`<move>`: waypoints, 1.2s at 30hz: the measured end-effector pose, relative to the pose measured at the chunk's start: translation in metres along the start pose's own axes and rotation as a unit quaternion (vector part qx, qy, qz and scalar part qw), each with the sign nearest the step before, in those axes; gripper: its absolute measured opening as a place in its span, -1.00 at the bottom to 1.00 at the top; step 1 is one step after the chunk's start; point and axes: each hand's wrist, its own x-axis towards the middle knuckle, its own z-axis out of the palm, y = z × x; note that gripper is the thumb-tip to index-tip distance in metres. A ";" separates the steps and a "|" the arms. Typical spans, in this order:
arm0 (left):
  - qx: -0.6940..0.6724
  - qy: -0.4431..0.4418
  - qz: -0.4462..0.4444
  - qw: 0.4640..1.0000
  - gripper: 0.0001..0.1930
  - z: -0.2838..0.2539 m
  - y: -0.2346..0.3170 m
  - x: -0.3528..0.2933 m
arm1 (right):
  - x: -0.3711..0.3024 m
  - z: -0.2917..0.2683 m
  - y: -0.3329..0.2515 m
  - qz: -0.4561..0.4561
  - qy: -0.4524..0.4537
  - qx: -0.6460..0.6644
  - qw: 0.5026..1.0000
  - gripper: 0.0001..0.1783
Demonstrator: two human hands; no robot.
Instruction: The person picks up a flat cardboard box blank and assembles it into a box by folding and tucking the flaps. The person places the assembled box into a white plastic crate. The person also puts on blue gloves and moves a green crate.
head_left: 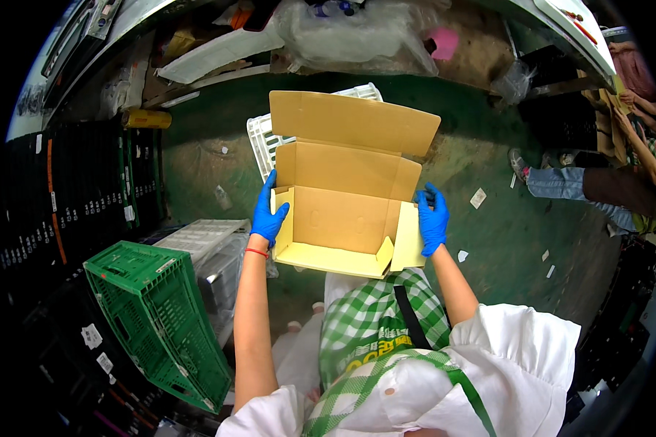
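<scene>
In front of my body I hold a cardboard box (341,220), brown inside with yellow outer faces, its lid standing up at the far side. My left hand (270,212), in a blue glove, grips the left wall, with the thumb over its edge. On the right, a yellow side flap (408,237) is folded outward. My right hand (433,218), also blue-gloved, is closed around that side, its fingers curled near the box's right edge. Part of those fingertips is hidden. Only bare cardboard shows inside the box.
Behind the box, a white plastic crate (259,142) sits on the green floor (211,164). A green folding crate (140,291) stands at my left, beside stacked black crates (87,197). Clear plastic wrap (357,36) lies under the far table. Another person's jeans (557,182) show at the right.
</scene>
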 end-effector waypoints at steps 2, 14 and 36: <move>0.072 0.000 0.034 0.997 -0.38 0.005 0.004 0.002 | 0.000 -0.002 0.001 0.003 0.011 -0.010 1.000 -0.60; 0.100 0.061 0.013 0.993 -0.52 0.017 0.011 -0.002 | -0.018 0.005 -0.038 -0.027 0.003 -0.110 0.994 -0.61; 0.666 0.089 0.070 0.738 -0.34 0.052 0.043 -0.022 | -0.040 0.034 -0.066 -0.188 -0.139 -0.391 0.890 -0.75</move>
